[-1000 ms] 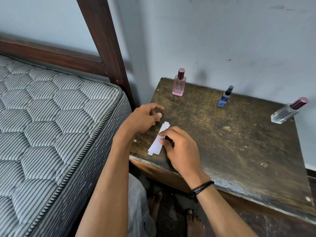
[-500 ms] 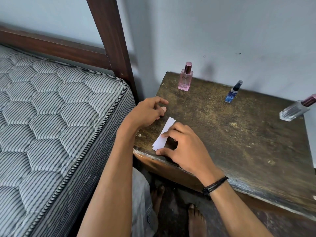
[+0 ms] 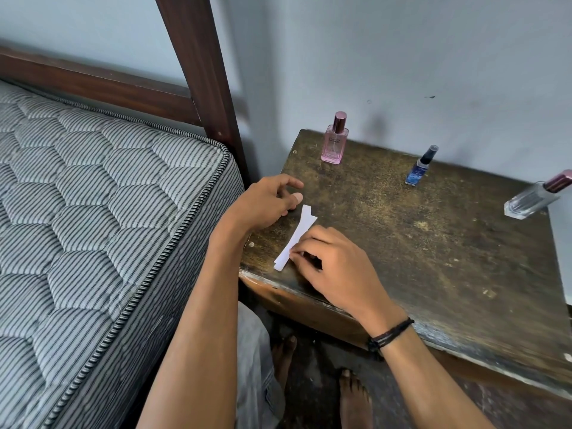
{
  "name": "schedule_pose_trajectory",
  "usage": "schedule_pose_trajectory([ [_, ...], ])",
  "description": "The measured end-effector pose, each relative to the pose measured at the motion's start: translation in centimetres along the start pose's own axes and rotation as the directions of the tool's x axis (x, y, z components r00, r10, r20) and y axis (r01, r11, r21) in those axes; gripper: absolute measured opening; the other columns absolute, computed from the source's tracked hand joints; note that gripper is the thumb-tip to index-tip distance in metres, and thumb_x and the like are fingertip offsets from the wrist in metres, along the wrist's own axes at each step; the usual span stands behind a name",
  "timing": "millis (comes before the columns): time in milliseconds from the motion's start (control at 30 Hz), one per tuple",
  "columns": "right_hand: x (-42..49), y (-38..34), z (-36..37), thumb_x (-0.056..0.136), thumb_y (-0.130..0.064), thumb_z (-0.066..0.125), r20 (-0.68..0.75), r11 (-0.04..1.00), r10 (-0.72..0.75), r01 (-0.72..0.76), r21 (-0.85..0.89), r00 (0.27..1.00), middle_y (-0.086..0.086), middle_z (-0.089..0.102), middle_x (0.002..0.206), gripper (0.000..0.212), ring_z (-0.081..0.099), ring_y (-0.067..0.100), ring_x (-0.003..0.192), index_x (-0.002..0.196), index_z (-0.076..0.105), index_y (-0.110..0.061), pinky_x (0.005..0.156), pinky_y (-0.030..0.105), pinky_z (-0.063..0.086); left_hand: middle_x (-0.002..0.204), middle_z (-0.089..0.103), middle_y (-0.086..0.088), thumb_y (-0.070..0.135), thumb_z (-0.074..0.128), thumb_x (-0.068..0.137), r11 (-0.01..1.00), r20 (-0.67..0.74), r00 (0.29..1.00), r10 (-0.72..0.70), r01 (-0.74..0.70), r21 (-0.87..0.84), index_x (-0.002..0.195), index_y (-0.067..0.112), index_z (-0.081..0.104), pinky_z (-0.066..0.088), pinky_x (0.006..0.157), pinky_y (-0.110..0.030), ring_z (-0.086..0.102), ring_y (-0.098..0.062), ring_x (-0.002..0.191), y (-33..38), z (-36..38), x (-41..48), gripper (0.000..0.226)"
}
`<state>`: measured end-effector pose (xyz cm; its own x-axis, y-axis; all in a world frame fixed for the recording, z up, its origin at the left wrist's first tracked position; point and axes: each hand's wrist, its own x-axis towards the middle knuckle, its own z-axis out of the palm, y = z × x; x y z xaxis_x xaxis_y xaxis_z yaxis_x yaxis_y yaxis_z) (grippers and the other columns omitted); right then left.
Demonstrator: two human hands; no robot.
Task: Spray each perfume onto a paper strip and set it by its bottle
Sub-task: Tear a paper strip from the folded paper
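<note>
Worn dark wooden table (image 3: 433, 243) stands against a pale wall, with a striped quilted mattress (image 3: 108, 212) and a dark bedpost (image 3: 201, 72) to its left.

Three bottles stand along the far side, well apart from one another: a pink bottle (image 3: 334, 140) upright at the far left corner, a small blue bottle (image 3: 419, 168) near the middle, and a clear bottle (image 3: 532, 196) with a maroon cap at the right edge.

White paper strips (image 3: 298, 233) lie overlapped on the table near its front left corner, their far ends fanned slightly apart. No strip lies beside any bottle.

Your right hand (image 3: 334, 267) rests on the table at the near end of the strips. Its fingers are curled and the fingertips pinch the strips' right edge. How many strips they have hold of cannot be told. A black cord bracelet (image 3: 390, 334) sits on that wrist.

Your left hand (image 3: 266, 202) rests at the table's left edge, just beside the far ends of the strips. Its fingers are loosely curled and it holds nothing.

Your bare feet (image 3: 353, 397) show on the floor below the table's front edge.
</note>
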<state>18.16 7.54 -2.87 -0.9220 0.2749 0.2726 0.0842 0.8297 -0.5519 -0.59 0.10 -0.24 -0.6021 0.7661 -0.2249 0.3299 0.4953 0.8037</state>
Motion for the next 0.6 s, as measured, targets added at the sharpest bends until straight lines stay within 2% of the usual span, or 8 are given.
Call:
schedule_pose_trajectory([
  [167, 0.0, -0.5, 0.6, 0.097, -0.024, 0.070, -0.105, 0.998, -0.060, 0.058, -0.021, 0.993, -0.006, 0.067, 0.095, 0.012, 0.058, 0.014, 0.086, 0.096, 0.077, -0.015, 0.067, 0.033, 0.056, 0.091, 0.070, -0.009, 0.026, 0.064, 0.098, 1.000, 0.003, 1.000, -0.002, 0.002, -0.007, 0.126, 0.022, 0.064, 0.050, 0.078, -0.032, 0.061, -0.009, 0.071, 0.1, 0.0, -0.1, 0.028],
  [300, -0.3, -0.8, 1.0, 0.095, -0.016, 0.073, -0.167, 0.991, -0.115, 0.101, -0.091, 0.979, 0.000, 0.067, 0.089, 0.007, 0.060, 0.019, 0.079, 0.094, 0.075, -0.010, 0.063, 0.033, 0.055, 0.076, 0.063, 0.007, 0.021, 0.069, 0.094, 1.000, 0.003, 1.000, 0.001, -0.001, -0.008, 0.121, 0.024, 0.067, 0.049, 0.074, -0.031, 0.060, -0.008, 0.071, -0.1, -0.1, -0.1, 0.027],
  [400, -0.5, -0.9, 1.2, 0.095, -0.012, 0.073, -0.184, 0.981, -0.146, 0.119, -0.151, 0.972, 0.002, 0.065, 0.087, 0.005, 0.058, 0.020, 0.076, 0.093, 0.074, -0.008, 0.061, 0.035, 0.054, 0.076, 0.064, 0.005, 0.016, 0.073, 0.090, 1.000, 0.020, 1.000, -0.007, 0.006, 0.026, 0.107, 0.023, 0.072, 0.053, 0.080, -0.038, 0.061, -0.012, 0.075, -0.1, -0.3, -0.2, 0.018],
  [467, -0.6, -1.0, 1.2, 0.094, -0.010, 0.074, -0.204, 0.977, -0.157, 0.123, -0.172, 0.966, 0.003, 0.065, 0.086, 0.004, 0.057, 0.021, 0.075, 0.091, 0.073, -0.008, 0.060, 0.035, 0.053, 0.076, 0.064, 0.004, 0.014, 0.076, 0.087, 0.999, 0.027, 1.000, -0.005, 0.003, 0.048, 0.100, 0.022, 0.074, 0.053, 0.079, -0.034, 0.059, -0.010, 0.070, 0.1, -0.5, -0.3, 0.015],
  [600, -0.6, -1.1, 1.3, 0.091, -0.007, 0.077, -0.218, 0.983, -0.138, 0.107, -0.146, 0.966, 0.002, 0.065, 0.084, 0.005, 0.056, 0.021, 0.073, 0.088, 0.073, -0.008, 0.059, 0.036, 0.053, 0.079, 0.068, 0.003, 0.010, 0.078, 0.084, 0.998, 0.045, 0.999, -0.015, 0.012, 0.066, 0.099, 0.020, 0.074, 0.049, 0.077, -0.027, 0.058, -0.004, 0.065, 0.6, -0.6, -0.6, 0.019],
])
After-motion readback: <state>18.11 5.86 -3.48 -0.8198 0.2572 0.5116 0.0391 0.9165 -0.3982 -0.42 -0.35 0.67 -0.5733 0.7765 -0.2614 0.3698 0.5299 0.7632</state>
